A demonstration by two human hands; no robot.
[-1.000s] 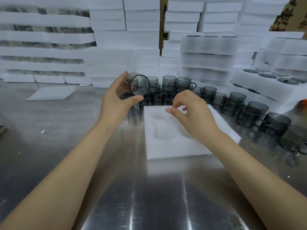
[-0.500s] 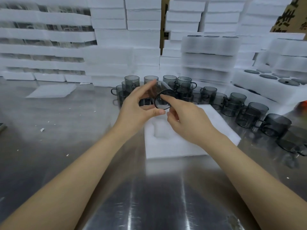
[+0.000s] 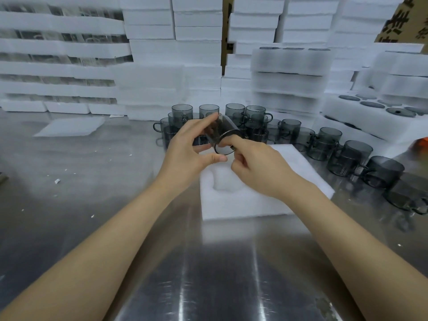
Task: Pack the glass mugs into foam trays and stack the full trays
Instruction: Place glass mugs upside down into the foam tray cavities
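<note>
The left hand (image 3: 185,147) grips a glass mug (image 3: 221,133) above the far edge of the foam tray (image 3: 243,200). The mug's long axis is tilted, one round end facing the camera. The right hand (image 3: 257,167) pinches that near rim.

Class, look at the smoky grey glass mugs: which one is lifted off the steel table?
The smoky grey glass mug held between the left hand and right hand above the white foam tray; every other grey mug rests on the steel table.
</note>
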